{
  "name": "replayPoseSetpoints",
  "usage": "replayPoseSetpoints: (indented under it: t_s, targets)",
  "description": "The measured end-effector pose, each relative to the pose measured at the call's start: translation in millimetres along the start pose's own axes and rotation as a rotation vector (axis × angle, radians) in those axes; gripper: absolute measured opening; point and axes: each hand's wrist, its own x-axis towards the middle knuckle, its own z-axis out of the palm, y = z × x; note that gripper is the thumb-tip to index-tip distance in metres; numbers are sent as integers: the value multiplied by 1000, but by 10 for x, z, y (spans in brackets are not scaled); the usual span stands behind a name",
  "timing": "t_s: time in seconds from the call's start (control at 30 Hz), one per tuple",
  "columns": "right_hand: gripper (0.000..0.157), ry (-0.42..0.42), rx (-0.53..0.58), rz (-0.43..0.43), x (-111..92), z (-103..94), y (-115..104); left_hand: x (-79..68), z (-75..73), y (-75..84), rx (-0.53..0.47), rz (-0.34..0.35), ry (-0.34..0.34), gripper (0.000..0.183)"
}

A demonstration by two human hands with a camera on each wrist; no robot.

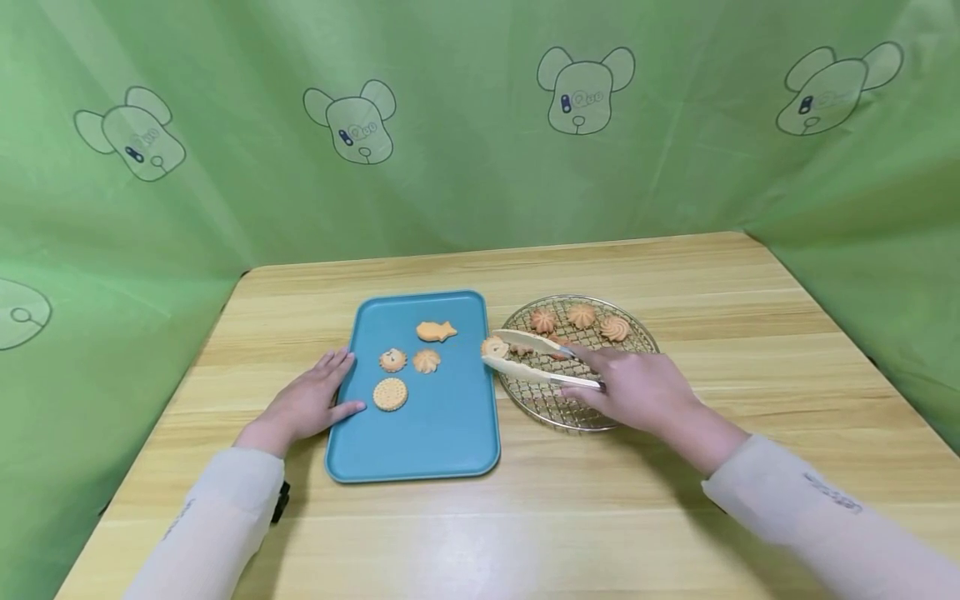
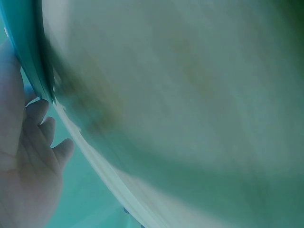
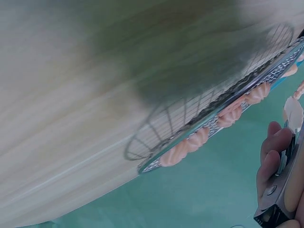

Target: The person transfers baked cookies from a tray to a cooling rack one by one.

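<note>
My right hand [image 1: 645,392] grips a pair of metal tongs [image 1: 576,381] with pale tips, low over the round wire rack [image 1: 551,414]. Between the tips is a round scalloped cookie [image 1: 493,347], held above the right rim of the blue tray [image 1: 442,442]. In the right wrist view, fingers curl round the tongs [image 3: 297,175]. My left hand [image 1: 303,404] rests at the tray's left rim, its thumb over the edge and its fingers extended along it. On the tray lie a fish-shaped cookie [image 1: 436,331], a face-patterned cookie [image 1: 392,359], a swirled cookie [image 1: 426,361] and a round dotted biscuit [image 1: 390,394].
Several swirled cookies sit on the rack, among them a ridged one [image 1: 581,315] and a spiral one [image 1: 615,327]; others are partly behind the tongs. The rack stands on short wire legs [image 3: 166,118]. A green curtain [image 1: 465,192] hangs behind the wooden table [image 1: 585,517].
</note>
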Motion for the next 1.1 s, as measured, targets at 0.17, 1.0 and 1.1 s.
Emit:
replayPoseSetpoints:
  t_s: [0.17, 1.0, 1.1]
  targets:
    - [68, -29, -6, 32, -58, -48, 71, -4, 1, 0, -3, -2, 3, 81]
    - [74, -112, -24, 198, -367, -220, 485, 6, 7, 0, -6, -2, 4, 81]
    - [76, -127, -22, 209, -399, -229, 526, 5, 8, -1, -7, -3, 1, 81]
